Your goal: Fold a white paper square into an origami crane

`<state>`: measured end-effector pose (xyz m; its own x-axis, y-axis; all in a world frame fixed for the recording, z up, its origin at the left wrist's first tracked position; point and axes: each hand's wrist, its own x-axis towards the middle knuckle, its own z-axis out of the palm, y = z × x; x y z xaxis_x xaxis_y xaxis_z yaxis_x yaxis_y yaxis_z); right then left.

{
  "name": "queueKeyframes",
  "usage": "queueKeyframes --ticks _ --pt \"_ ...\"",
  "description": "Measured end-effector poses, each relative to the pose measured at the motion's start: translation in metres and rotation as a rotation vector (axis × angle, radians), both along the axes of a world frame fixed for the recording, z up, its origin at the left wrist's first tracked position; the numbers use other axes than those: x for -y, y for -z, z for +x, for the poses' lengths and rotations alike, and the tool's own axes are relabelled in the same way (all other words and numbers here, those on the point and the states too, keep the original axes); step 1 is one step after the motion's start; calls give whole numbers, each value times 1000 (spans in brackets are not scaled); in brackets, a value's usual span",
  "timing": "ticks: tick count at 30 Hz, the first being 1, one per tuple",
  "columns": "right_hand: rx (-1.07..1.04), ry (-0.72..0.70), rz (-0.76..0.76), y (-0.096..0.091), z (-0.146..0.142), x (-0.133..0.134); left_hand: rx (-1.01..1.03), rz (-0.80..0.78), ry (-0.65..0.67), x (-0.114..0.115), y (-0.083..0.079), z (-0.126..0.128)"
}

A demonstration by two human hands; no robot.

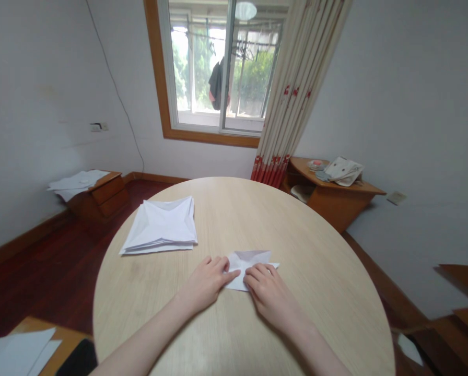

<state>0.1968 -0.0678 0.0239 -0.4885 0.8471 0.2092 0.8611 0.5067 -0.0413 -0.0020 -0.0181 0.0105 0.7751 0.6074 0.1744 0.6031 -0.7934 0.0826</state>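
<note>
A small piece of folded white paper (237, 282) lies on the round wooden table (202, 334), with a raised flap along its far side and a pointed corner at the right. My left hand (208, 279) grips its left edge, fingers curled and thumb stretched onto the paper. On the paper's right half, my right hand (266, 288) presses down with bent fingers held together; its fingertips partly hide the creases. To the far left sits a stack of folded white paper pieces (165, 222), apart from both hands.
A corner shelf (324, 203) holding a cloth bag (343, 171) stands beyond the table at right, beside a curtain (292, 94). At left is a low wooden cabinet (108, 196) with papers on top. More white sheets (16, 352) lie at the lower left.
</note>
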Motion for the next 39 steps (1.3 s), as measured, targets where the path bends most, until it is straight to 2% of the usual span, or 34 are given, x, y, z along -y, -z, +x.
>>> queueKeyframes --ticks 8,15,18,24,33,39 --pt "154 -205 31 -8 4 -10 1 -37 -66 -3 -6 -7" --pt "67 -412 218 9 21 -29 17 -52 -71 -7 -10 -11" --pt "6 -404 285 19 28 -35 58 -81 -36 -6 -8 -8" --pt "-48 -377 269 27 35 -37 86 -101 20 -4 2 0" --pt "-95 -367 134 22 32 -29 -34 -172 -67 13 -8 8" --pt "-97 -365 67 19 31 -28 -89 -153 -80 21 -2 16"
